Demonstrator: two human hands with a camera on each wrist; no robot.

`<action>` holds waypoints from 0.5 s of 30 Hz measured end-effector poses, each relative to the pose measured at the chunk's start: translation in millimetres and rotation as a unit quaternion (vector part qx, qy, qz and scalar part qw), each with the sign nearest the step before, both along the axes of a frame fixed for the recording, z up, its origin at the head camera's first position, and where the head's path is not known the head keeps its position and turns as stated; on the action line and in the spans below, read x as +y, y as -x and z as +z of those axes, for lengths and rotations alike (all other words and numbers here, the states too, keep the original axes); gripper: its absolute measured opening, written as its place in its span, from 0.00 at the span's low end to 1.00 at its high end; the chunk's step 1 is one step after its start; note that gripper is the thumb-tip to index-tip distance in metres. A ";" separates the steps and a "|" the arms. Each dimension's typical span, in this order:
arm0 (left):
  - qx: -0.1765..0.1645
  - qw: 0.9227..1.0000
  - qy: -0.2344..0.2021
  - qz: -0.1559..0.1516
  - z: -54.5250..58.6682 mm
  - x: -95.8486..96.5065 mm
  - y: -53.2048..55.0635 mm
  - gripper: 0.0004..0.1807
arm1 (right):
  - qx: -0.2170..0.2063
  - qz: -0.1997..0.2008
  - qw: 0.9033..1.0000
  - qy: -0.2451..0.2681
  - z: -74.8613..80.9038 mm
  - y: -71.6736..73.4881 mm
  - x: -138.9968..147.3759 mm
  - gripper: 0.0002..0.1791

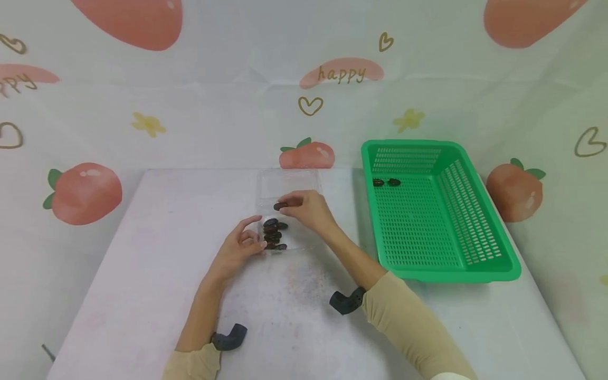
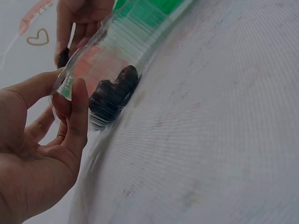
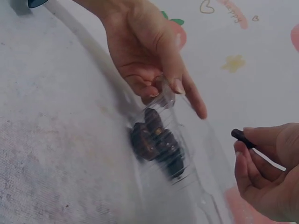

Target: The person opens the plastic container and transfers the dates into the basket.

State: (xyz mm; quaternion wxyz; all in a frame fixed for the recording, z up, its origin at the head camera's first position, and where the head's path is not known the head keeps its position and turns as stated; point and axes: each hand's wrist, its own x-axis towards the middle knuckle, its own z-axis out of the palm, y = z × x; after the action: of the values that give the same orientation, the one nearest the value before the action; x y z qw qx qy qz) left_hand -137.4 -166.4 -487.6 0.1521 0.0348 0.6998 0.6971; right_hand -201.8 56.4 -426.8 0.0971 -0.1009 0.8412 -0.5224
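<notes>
Between thumb and fingers, my right hand pinches one dark brown date above the clear plastic box. That date shows well in the right wrist view, held off to the side of the box. The box stands with its clear lid folded back behind it. My left hand grips the left wall of the box, thumb at the near corner and index finger stretched to the far one. Several glossy dates lie along the left side inside the box.
To the right stands a green plastic basket with slotted sides. Two dates lie in its far left corner. A printed cloth hangs behind the white table.
</notes>
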 end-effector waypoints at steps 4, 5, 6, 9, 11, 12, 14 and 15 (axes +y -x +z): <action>0.001 1.000 0.001 0.002 0.0 -0.4 0.4 0.38 | 0.014 0.002 1.000 0.003 12.1 -2.5 4.0 0.11; 0.000 1.000 0.002 0.002 0.2 -0.2 0.4 0.38 | 0.017 0.001 1.000 0.004 15.6 -3.5 5.7 0.10; 0.000 1.000 0.003 0.001 0.2 -0.1 0.4 0.38 | 0.020 0.001 1.000 0.006 19.0 -4.3 7.7 0.10; -0.004 1.000 0.002 0.001 0.8 0.6 0.0 0.37 | 0.025 -0.003 1.000 0.012 29.0 -6.6 14.6 0.10; -0.006 1.000 0.000 0.003 0.8 0.9 -0.2 0.37 | 0.029 -0.004 0.999 0.014 34.4 -6.9 19.5 0.10; -0.005 1.000 -0.001 0.003 0.8 0.8 -0.3 0.38 | 0.031 -0.005 0.999 0.013 37.0 -6.9 22.1 0.10; -0.006 1.000 -0.005 0.005 0.3 0.8 -0.4 0.38 | 0.035 -0.007 0.999 0.012 41.9 -7.2 27.5 0.10; -0.006 1.000 -0.006 0.006 0.1 0.8 -0.4 0.38 | 0.037 -0.007 0.999 0.011 43.6 -6.9 30.2 0.11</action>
State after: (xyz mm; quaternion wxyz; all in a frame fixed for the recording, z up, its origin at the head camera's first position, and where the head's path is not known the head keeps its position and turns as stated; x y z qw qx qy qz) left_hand -136.9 -165.6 -487.5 0.1519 0.0277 0.6947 0.7025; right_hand -194.9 86.5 -383.2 0.0609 -0.1152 0.8392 -0.5279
